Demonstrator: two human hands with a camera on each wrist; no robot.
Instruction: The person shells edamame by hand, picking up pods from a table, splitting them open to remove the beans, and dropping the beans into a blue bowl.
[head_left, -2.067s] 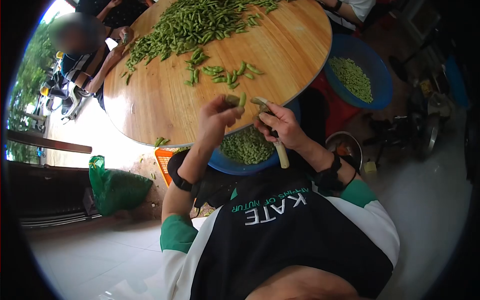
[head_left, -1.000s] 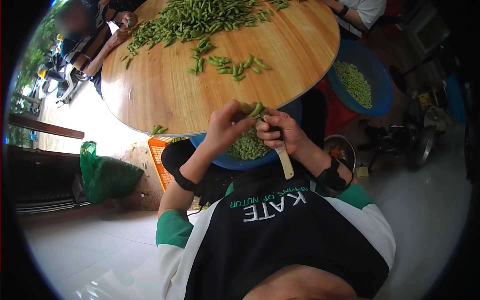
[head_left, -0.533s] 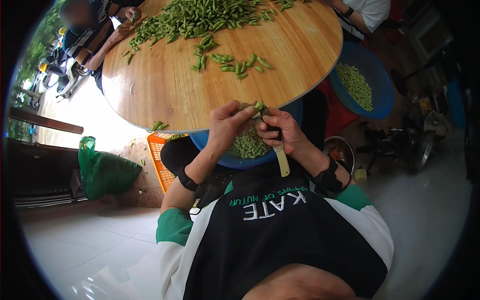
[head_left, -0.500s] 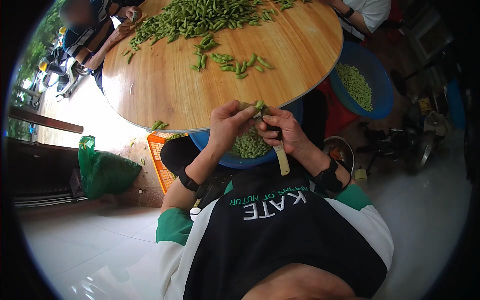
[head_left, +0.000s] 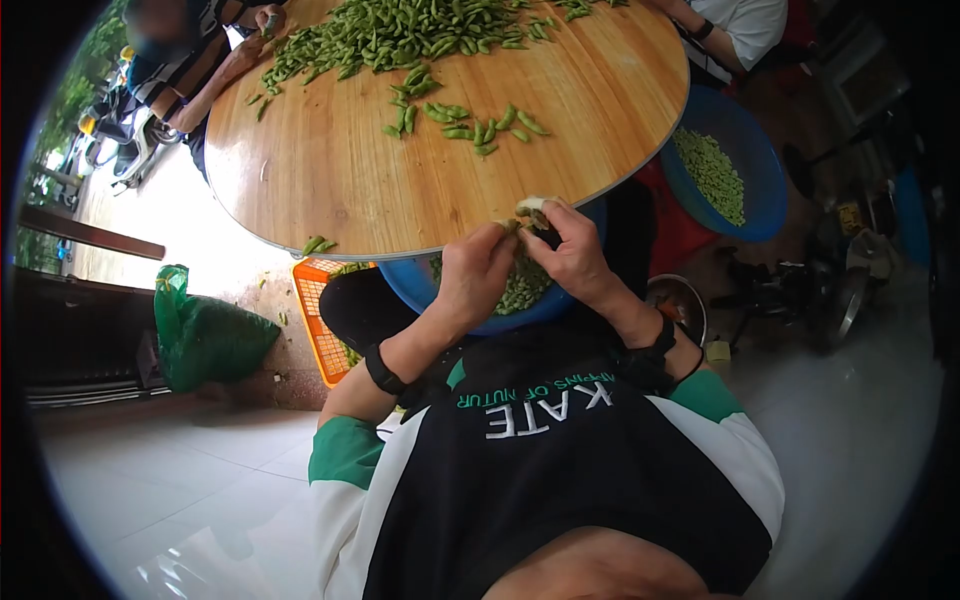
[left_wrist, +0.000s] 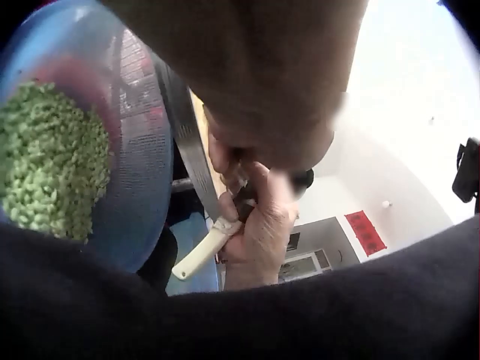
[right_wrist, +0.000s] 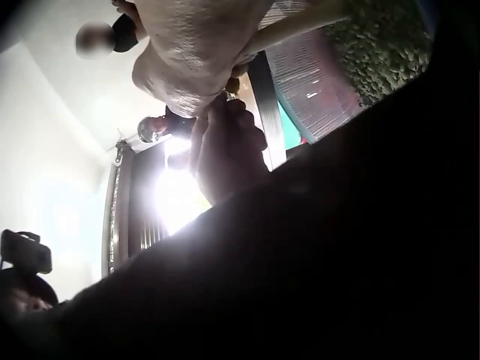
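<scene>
Head view: a smooth, round, pale wooden table [head_left: 320, 195] bears one heap of plump green bean pods [head_left: 400, 35], some strewn nearer me. Pebbly, shelled green beans [head_left: 525, 288] fill parts of two round blue basins, one [head_left: 405, 288] beneath my hands, one [head_left: 765, 170] rightward. My left hand [head_left: 472, 272] and right hand [head_left: 578, 258] have fingertips close together; whether the left pinches anything, I cannot tell.

Left wrist view: my right fingers clamp one smooth, cream-handled tool [left_wrist: 201, 252].

Right wrist view: that pale, straight handle slants beside beans.
</scene>
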